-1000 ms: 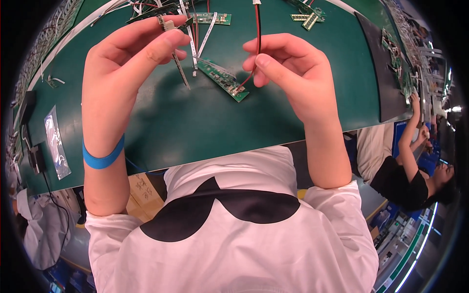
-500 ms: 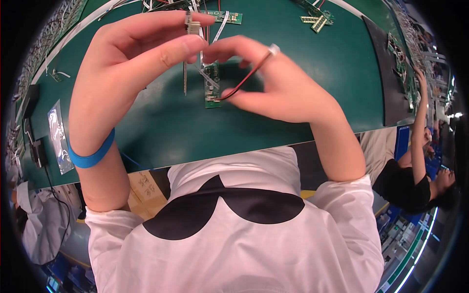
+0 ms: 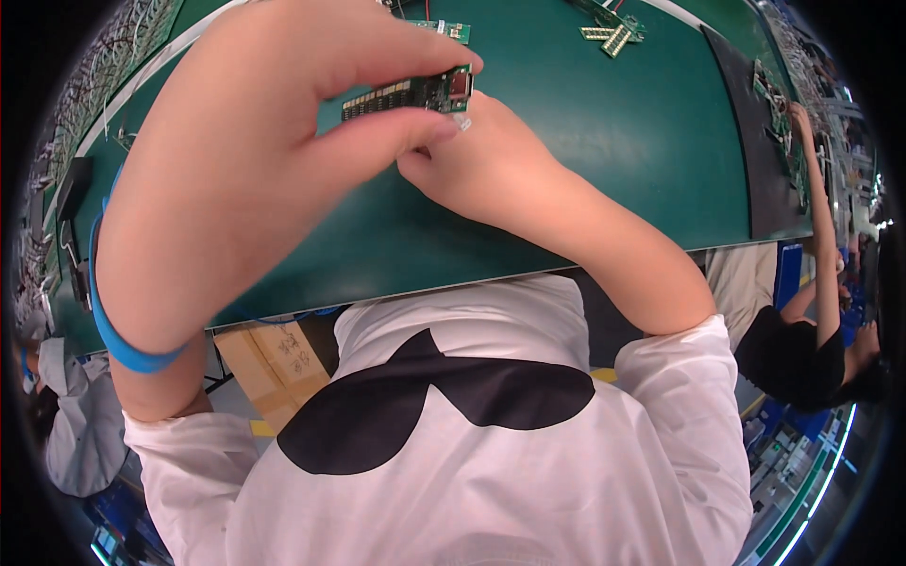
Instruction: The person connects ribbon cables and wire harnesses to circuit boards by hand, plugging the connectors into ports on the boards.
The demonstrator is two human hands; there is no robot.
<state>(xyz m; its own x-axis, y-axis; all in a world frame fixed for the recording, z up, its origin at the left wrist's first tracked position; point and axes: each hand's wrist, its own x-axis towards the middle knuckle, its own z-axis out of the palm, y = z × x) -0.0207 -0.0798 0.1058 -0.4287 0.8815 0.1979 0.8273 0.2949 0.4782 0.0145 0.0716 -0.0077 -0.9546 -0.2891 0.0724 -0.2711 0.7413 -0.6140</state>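
My left hand [image 3: 274,123], a blue band [image 3: 142,357] on its wrist, pinches a small green circuit board [image 3: 406,96] between thumb and fingers. The board is held up above the table, with a metal-rimmed socket at its right end and rows of pale parts along it. Just below the socket, by my left thumb tip, shows a bit of a white connector [image 3: 462,123]. Close behind the thumb is my right hand [image 3: 486,156], its fingers curled inward. What those fingers hold is hidden by the hands.
Another green board [image 3: 451,32] lies beyond my left hand on the green table [image 3: 604,160]. Farther right are small boards [image 3: 613,38] with pale rows. A black mat [image 3: 741,141] lies along the right side, where a co-worker's arm [image 3: 819,189] reaches over boards. Below the table edge is a cardboard box [image 3: 274,368].
My left hand has come closer and turned, so the board's socket end faces me. My right hand has closed and moved left against it. The red and black wires are now out of sight.
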